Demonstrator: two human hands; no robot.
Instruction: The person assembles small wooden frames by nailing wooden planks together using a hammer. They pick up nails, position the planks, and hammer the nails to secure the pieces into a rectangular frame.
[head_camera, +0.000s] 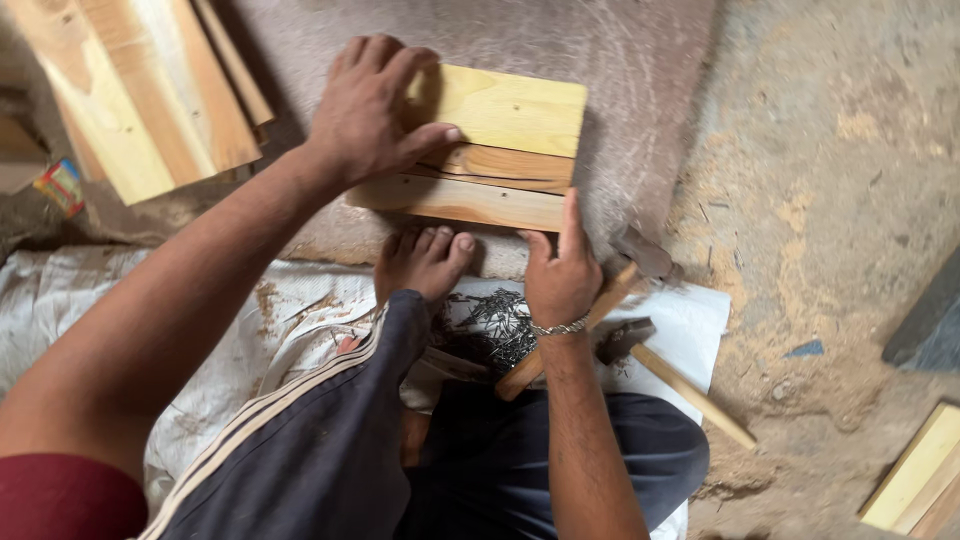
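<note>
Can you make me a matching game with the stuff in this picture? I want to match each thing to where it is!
Things:
1. left hand
2. right hand
3. pile of nails
4. second hammer

Places:
A. lying on the white sheet, nobody holding it
B. pressing flat on top of the wooden boards
C. on the white sheet, just behind the bare foot
D. at the near edge of the boards, holding a hammer

Pairs: 1-B, 2-D, 3-C, 4-A
</note>
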